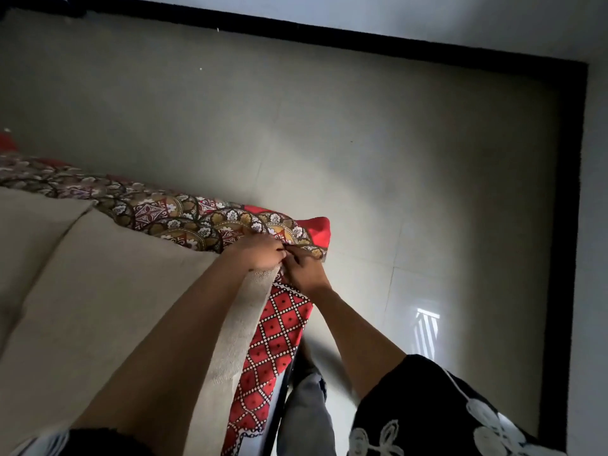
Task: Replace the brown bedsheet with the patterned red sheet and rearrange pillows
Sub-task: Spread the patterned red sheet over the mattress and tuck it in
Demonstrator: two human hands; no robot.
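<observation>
- The left hand (260,255) is curled over the corner of the mattress, its fingers closed on the edge of the patterned red sheet (197,222).
- The right hand (304,271) is set just beside it, touching it, with fingers pinched on the same sheet edge; the exact hold is blurred, so it seems rather than is seen to be a pinch.
- The beige mattress (98,291) is left bare over most of its top, and only its far edge and this corner are covered by the sheet.
- A red panel with white dotted diamonds (276,340) is seen hanging down the near side of the mattress below the right hand.
- A plain red sheet corner (320,230) is seen jutting past the mattress corner.
- A dark bed frame rail (279,403) is seen beneath the hanging cloth.
- Pale floor tiles (394,176) are bordered by a black skirting strip (569,225) at the walls.
- Black sleeves with white flowers (460,416) are worn.
</observation>
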